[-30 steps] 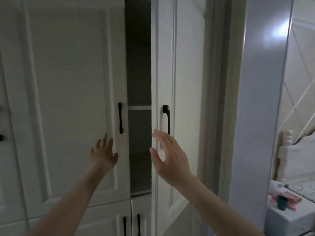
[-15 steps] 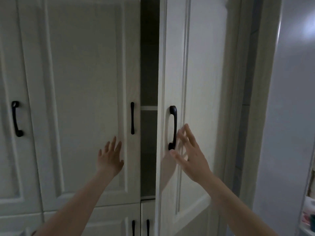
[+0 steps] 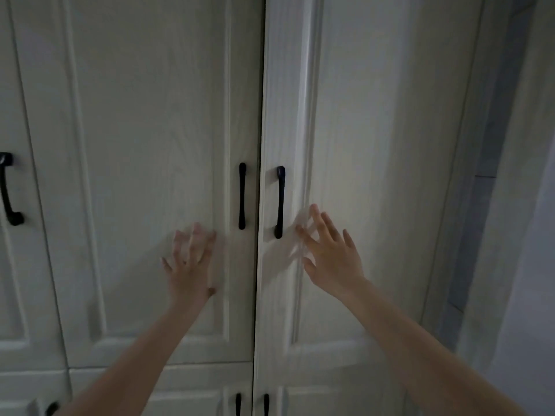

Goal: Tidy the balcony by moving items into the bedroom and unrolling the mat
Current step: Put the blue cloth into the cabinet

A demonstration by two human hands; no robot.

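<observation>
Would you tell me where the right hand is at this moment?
In the head view, the right hand lies open on the right wardrobe door, just right of its black handle.

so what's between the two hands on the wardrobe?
Head view: two black handles, left and right, flank the door seam between left hand and right hand.

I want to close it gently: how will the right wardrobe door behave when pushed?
The right wardrobe door probably swings stiffly as one rigid panel. It looks nearly shut, so a light push from the right hand likely suffices. Its painted face may be slippery.
</observation>
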